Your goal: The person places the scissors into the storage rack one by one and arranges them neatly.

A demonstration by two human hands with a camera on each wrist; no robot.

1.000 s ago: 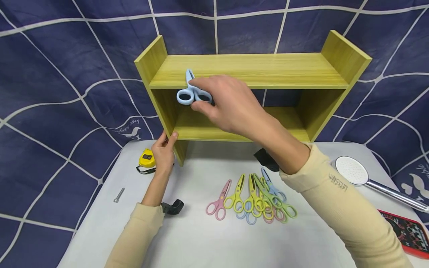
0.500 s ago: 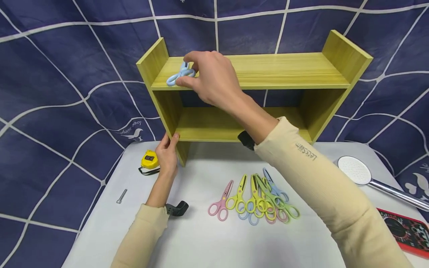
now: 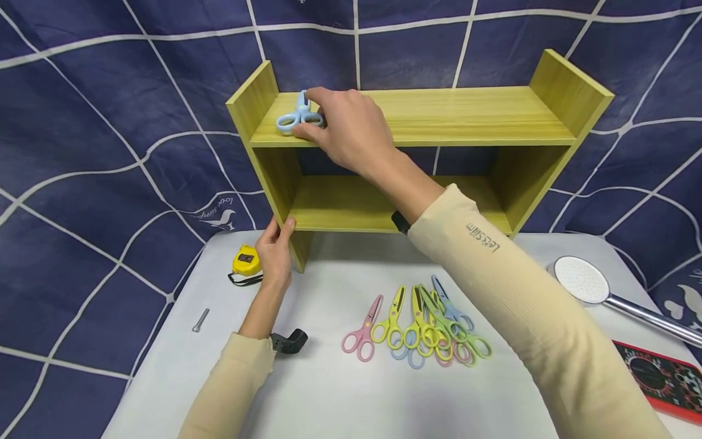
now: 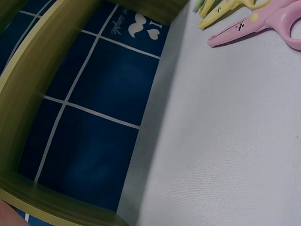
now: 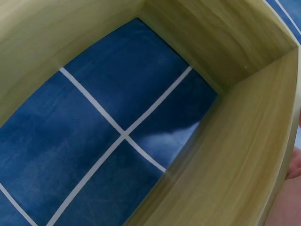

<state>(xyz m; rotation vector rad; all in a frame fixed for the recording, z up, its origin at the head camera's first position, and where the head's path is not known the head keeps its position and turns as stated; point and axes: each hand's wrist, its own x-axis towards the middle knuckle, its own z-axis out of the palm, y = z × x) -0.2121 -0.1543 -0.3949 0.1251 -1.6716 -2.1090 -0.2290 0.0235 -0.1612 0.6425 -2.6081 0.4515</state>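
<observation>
My right hand [image 3: 353,125] holds a pair of light blue scissors [image 3: 303,111] at the left end of the top board of a wooden shelf [image 3: 439,113]. Their handle loops face me and the blades point to the back; the fingers partly cover them. Low on the shelf's left side panel, my left hand [image 3: 276,253] grips the edge, thumb in front. Below, on the table, lie pink scissors [image 3: 362,332], yellow scissors [image 3: 391,320] and an overlapping heap with green scissors [image 3: 444,314] and blue scissors [image 3: 450,308].
A yellow tape measure [image 3: 246,261] sits left of the left hand, with a bolt [image 3: 200,321] nearer me. To the right lie a shower head [image 3: 581,279] and a red-edged multimeter [image 3: 658,375]. A blue curtain [image 3: 164,91] hangs behind.
My right hand has carried the light blue scissors up from in front of the top board's edge to its left end. The left hand keeps its grip on the side panel.
</observation>
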